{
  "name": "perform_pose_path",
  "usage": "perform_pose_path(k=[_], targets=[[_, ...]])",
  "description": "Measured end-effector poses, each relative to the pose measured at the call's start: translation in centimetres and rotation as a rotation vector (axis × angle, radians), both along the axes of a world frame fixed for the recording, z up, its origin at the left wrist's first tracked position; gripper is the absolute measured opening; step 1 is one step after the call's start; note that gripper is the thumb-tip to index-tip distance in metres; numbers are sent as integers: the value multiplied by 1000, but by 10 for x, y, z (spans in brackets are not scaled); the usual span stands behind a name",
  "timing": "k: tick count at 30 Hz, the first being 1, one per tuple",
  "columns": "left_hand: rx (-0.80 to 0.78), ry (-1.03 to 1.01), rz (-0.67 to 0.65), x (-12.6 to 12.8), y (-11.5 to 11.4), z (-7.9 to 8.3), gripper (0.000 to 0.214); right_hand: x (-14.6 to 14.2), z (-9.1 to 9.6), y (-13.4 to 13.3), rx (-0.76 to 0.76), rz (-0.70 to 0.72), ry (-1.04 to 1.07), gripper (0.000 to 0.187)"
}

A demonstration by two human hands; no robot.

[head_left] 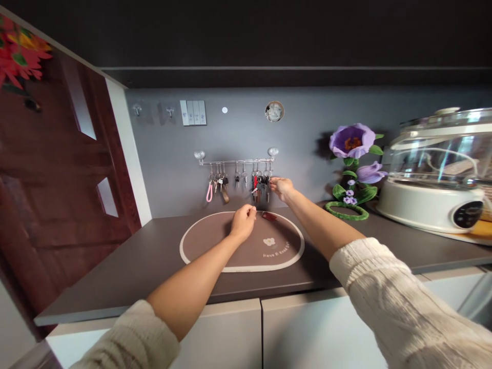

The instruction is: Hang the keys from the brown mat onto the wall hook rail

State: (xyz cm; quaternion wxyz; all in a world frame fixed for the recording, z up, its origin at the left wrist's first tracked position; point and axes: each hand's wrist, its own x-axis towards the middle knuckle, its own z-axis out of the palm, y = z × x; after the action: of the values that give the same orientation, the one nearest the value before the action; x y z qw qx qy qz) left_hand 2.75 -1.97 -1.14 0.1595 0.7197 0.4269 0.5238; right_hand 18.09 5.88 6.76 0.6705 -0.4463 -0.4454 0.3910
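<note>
A chrome key rail [235, 162] is fixed to the grey wall, with several keys and fobs hanging from its hooks. My right hand [282, 187] reaches up to the right end of the rail, fingers pinched on a hanging key [268, 180]. My left hand [243, 222] hovers over the back of an oval brown mat [215, 245], fingers curled in a loose pinch; what it holds, if anything, is too small to make out. A small red-brown key fob [269, 216] lies on the mat just right of my left hand.
A dark wooden door [57, 195] stands at the left. A purple fabric flower [352, 154] and a white cooker with a clear lid [434, 200] sit on the counter at the right. Switches [193, 112] and two wall hooks are above the rail.
</note>
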Motion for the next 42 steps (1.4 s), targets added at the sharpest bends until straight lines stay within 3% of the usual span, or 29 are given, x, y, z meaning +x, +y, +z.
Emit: perform_pose_path(k=[7,11,19,23,29,33,37,40,42], targets=[[1,-6,11,-2,0,2,26,-4,-10,-21,-34,-122,10,13],[9,3,30,-4,3,1,26,-5,-22,-36,-34,-77,-97,10],[-4,12,44,-7,6,1,24,7,-53,-46,8,-33,-775,10],[-18,29,49,-7,6,1,24,14,-57,-45,-18,-26,-991,23],[-25,68,55,-8,5,1,24,15,-60,-48,-78,-36,-1332,19],[-45,84,61,-9,6,1,22,11,-56,-52,-104,-9,-1535,29],[-61,90,53,-9,7,0,18,9,-50,-56,-70,-36,-1490,33],[-90,79,46,-9,9,-2,14,11,-47,-59,-90,-11,-1283,37],[-105,54,50,-10,11,-3,15,12,-45,-61,-87,88,-1089,37]])
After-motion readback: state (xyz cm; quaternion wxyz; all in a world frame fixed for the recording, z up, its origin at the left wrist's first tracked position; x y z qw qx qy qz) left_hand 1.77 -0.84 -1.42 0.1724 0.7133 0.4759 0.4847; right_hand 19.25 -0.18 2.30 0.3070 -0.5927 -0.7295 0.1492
